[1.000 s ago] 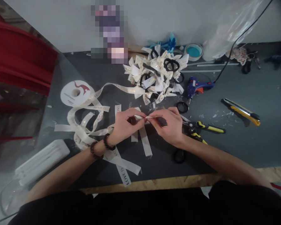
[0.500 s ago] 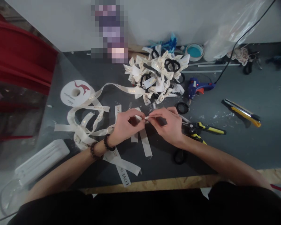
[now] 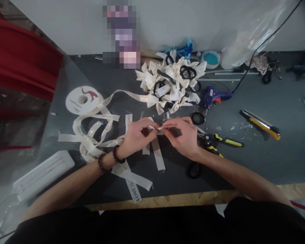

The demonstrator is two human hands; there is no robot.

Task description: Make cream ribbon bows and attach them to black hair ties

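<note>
My left hand [image 3: 139, 135] and my right hand [image 3: 181, 135] meet over the middle of the table, thumbs and index fingers pinched on a small folded piece of white ribbon [image 3: 158, 128]. The fingers hide much of it. Beneath them lie cut white ribbon strips [image 3: 158, 154], and more printed strips [image 3: 134, 179] spread under my left wrist. Behind my hands is a heap of cream ribbon bows [image 3: 173, 79] mixed with black hair ties. A single black hair tie [image 3: 198, 118] lies just past my right hand, and yellow-and-black pliers [image 3: 227, 140] rest to its right.
A ribbon spool [image 3: 73, 101] with loose loops lies at left, above a white power strip [image 3: 44, 174]. At right are a blue glue gun [image 3: 216, 96] with its cord and a yellow utility knife [image 3: 261, 124]. A roll of blue tape [image 3: 211, 58] sits by the wall.
Both hands stay in nearly the same place, with slight finger movement on the folded ribbon. The view has shifted a little; the things on the table lie as before.
</note>
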